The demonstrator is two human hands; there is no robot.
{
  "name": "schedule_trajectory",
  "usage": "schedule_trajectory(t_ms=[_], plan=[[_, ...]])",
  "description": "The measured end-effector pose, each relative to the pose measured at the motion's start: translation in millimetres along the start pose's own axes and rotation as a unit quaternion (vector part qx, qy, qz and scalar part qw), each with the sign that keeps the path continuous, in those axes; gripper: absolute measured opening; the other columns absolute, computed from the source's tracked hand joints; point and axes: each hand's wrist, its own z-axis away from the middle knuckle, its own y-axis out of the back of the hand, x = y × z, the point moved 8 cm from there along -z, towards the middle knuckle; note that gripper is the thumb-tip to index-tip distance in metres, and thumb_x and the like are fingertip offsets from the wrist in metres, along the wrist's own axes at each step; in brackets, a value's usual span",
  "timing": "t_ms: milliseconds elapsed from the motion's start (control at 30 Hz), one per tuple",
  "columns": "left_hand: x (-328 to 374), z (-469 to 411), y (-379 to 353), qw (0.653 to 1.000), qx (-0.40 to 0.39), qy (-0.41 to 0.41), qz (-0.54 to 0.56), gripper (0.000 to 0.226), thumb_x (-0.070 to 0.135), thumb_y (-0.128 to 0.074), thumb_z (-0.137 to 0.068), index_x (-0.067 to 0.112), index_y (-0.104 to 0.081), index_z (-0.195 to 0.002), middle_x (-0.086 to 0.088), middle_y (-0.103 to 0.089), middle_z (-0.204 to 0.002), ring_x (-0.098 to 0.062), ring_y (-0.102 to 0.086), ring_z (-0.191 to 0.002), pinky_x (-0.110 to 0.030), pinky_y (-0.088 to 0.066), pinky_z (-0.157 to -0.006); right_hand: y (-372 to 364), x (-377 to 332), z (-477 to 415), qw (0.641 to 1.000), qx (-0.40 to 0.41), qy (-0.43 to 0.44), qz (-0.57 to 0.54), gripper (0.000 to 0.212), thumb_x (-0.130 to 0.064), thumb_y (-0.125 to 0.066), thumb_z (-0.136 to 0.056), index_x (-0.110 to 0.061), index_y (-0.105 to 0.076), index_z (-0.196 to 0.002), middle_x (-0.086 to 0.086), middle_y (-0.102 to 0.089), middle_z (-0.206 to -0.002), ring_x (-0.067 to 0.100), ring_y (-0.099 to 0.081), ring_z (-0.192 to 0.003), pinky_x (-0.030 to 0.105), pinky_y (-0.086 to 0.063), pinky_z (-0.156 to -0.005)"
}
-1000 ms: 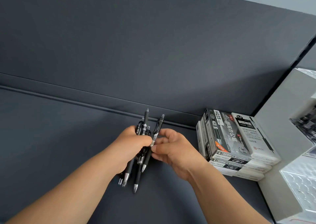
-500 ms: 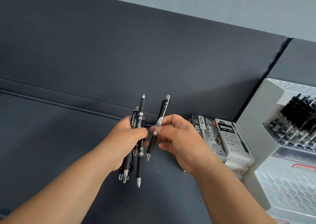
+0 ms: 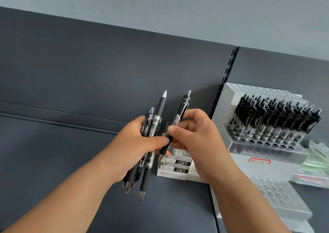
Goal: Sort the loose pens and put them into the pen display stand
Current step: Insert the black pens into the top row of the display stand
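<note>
My left hand (image 3: 131,147) grips a bundle of several black pens (image 3: 151,131), most with tips pointing down and one with its pale tip up. My right hand (image 3: 194,134) pinches a single black click pen (image 3: 182,108) between thumb and fingers, upright, right beside the bundle. The clear pen display stand (image 3: 267,149) stands at the right, its upper tier filled with a row of several black pens (image 3: 274,118). Its lower tier of holes (image 3: 277,195) shows no pens.
A stack of white and black pen boxes (image 3: 175,166) lies on the dark shelf (image 3: 44,161) just behind my hands, left of the stand. Green and pink packets (image 3: 315,170) lie at the far right. A slotted upright (image 3: 229,67) divides the dark back panel.
The view has swung right and up, bringing the stand fully into sight. My right hand has kept the single pen close beside the bundle, both hands raised slightly.
</note>
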Motion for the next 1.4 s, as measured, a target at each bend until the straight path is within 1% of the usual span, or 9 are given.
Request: schedule_trajectory(t_ms=[167, 333, 500, 733, 833, 933, 1100, 1267, 1400], plan=[[9, 3, -37, 0.998, -0.023, -0.02, -0.062, 0.037, 0.005, -0.079, -0.071, 0.019, -0.063, -0.101, -0.004, -0.072, -0.091, -0.017, -0.069, -0.085, -0.028, -0.054, -0.076, 38, -6, 16, 1.0, 0.028, 0.005, 0.005, 0.023, -0.002, -0.068, -0.082, -0.01, -0.051, -0.095, 0.014, -0.064, -0.076, 0.018, -0.062, -0.065, 0.024, -0.053, -0.059], [15, 7, -73, 0.991, -0.052, -0.032, -0.119, 0.034, 0.008, -0.076, -0.074, 0.025, -0.063, -0.1, 0.001, -0.072, -0.093, -0.014, -0.069, -0.088, -0.034, -0.052, -0.086, 75, -15, 29, 0.999, 0.037, 0.007, 0.027, 0.008, -0.016, -0.06, -0.091, -0.01, -0.055, -0.091, 0.004, -0.064, -0.076, 0.013, -0.061, -0.065, 0.023, -0.049, -0.057], [19, 8, -104, 0.99, -0.072, -0.034, -0.117, 0.033, 0.011, -0.075, -0.076, 0.025, -0.061, -0.103, 0.005, -0.072, -0.092, -0.011, -0.068, -0.087, -0.033, -0.052, -0.087, 114, -31, 37, 0.996, 0.082, 0.027, 0.022, 0.021, -0.016, -0.049, -0.097, -0.011, -0.057, -0.078, 0.003, -0.063, -0.07, 0.013, -0.061, -0.067, 0.025, -0.051, -0.06], [13, 0, -120, 0.996, -0.049, -0.005, -0.075, 0.026, 0.015, -0.072, -0.079, 0.016, -0.061, -0.102, -0.021, -0.062, -0.1, -0.021, -0.059, -0.083, -0.047, -0.047, -0.094, 179, -85, 48, 0.957, 0.22, 0.155, 0.11, 0.017, -0.013, -0.054, -0.095, -0.019, -0.061, -0.08, -0.004, -0.067, -0.065, 0.014, -0.066, -0.067, 0.031, -0.057, -0.066], [9, -3, -126, 0.997, -0.038, 0.004, -0.061, 0.022, 0.013, -0.071, -0.078, 0.017, -0.061, -0.098, -0.019, -0.062, -0.09, -0.022, -0.059, -0.082, -0.046, -0.049, -0.087, 193, -95, 47, 0.936, 0.247, 0.181, 0.171, 0.014, -0.018, -0.055, -0.095, -0.024, -0.06, -0.084, 0.0, -0.068, -0.075, 0.024, -0.067, -0.074, 0.043, -0.057, -0.069], [8, -5, -134, 0.999, -0.04, 0.005, -0.034, 0.022, 0.008, -0.07, -0.081, 0.019, -0.062, -0.099, -0.004, -0.066, -0.081, -0.011, -0.061, -0.071, -0.03, -0.047, -0.069, 198, -96, 42, 0.928, 0.248, 0.188, 0.204, 0.016, -0.019, -0.055, -0.095, -0.027, -0.059, -0.082, -0.001, -0.066, -0.074, 0.031, -0.065, -0.076, 0.049, -0.055, -0.07], [10, -7, -136, 1.0, -0.01, -0.004, -0.024, 0.026, 0.006, -0.073, -0.078, 0.019, -0.064, -0.098, 0.007, -0.07, -0.08, -0.006, -0.065, -0.073, -0.022, -0.045, -0.067, 200, -80, 28, 0.927, 0.227, 0.161, 0.253, 0.014, -0.021, -0.056, -0.094, -0.026, -0.059, -0.081, 0.0, -0.067, -0.073, 0.025, -0.066, -0.074, 0.044, -0.055, -0.072], [14, -9, -138, 1.0, 0.004, -0.017, -0.013, 0.025, 0.003, -0.074, -0.076, 0.018, -0.062, -0.092, 0.017, -0.065, -0.065, 0.001, -0.061, -0.06, -0.022, -0.043, -0.06, 201, -47, 17, 0.915, 0.199, 0.099, 0.336, 0.016, -0.029, -0.055, -0.094, -0.022, -0.055, -0.079, 0.004, -0.063, -0.063, 0.017, -0.05, -0.049, 0.037, -0.047, -0.053], [15, -9, -138, 1.0, 0.018, -0.022, -0.008, 0.025, 0.003, -0.074, -0.075, 0.013, -0.059, -0.092, 0.014, -0.062, -0.061, -0.002, -0.058, -0.055, -0.025, -0.044, -0.06, 197, -32, 13, 0.91, 0.182, 0.073, 0.365, 0.014, -0.03, -0.053, -0.095, -0.022, -0.056, -0.084, 0.005, -0.064, -0.066, 0.019, -0.06, -0.058, 0.029, -0.043, -0.052]])
